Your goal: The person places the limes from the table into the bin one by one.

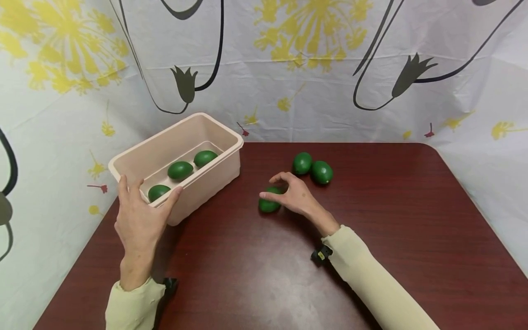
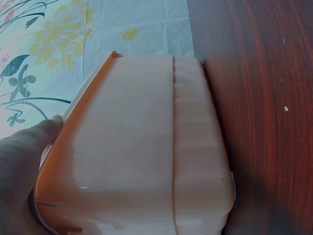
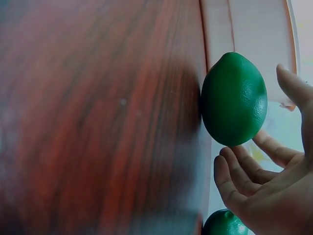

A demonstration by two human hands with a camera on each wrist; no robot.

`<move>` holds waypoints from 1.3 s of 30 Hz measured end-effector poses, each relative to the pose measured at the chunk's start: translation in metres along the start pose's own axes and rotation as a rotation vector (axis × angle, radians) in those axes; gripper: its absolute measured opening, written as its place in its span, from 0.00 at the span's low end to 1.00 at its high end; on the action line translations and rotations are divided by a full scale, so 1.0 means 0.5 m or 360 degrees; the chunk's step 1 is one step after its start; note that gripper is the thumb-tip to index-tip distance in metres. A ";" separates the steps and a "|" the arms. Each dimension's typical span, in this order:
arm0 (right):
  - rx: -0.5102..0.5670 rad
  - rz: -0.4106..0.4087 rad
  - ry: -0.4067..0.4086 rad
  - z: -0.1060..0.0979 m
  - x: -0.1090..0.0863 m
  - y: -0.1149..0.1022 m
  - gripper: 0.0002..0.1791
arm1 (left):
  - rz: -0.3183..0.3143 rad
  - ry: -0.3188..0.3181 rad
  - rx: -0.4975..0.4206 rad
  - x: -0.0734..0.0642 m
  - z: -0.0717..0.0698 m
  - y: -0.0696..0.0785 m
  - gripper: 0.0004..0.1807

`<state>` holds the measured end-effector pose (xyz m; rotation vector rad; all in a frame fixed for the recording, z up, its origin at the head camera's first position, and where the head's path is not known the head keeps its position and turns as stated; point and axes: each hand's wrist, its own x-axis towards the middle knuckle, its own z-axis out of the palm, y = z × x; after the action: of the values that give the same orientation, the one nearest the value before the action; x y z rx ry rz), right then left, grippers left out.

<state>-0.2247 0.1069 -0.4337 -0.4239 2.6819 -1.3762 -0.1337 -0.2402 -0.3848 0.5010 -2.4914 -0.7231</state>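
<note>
A pale pink plastic bin stands tilted across the table's left corner, with three green limes inside, one of them near the middle. My left hand holds the bin's near corner, thumb on the rim; its other fingers are partly hidden in the left wrist view. On the table, my right hand hovers over a single lime. Its thumb and fingers are spread about that fruit, with a gap between thumb and lime in the right wrist view.
Two more limes, one beside the other, lie just behind my right hand. The dark red wooden table meets a flower-printed white sheet at its back edge.
</note>
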 end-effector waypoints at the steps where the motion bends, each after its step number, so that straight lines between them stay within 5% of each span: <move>1: -0.0007 0.0001 -0.0006 0.000 0.000 0.000 0.33 | 0.0003 0.0004 -0.0001 0.000 0.000 0.000 0.52; 23: -0.0133 -0.0045 -0.0183 -0.003 -0.007 -0.001 0.36 | -0.0002 0.0009 0.0009 0.003 0.002 0.005 0.52; 39: -0.0090 -0.0001 -0.0093 -0.001 -0.007 -0.001 0.36 | -0.0001 0.0014 0.0013 0.000 0.000 0.002 0.51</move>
<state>-0.2214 0.1080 -0.4333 -0.4625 2.6793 -1.2701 -0.1340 -0.2394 -0.3840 0.5069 -2.4868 -0.7098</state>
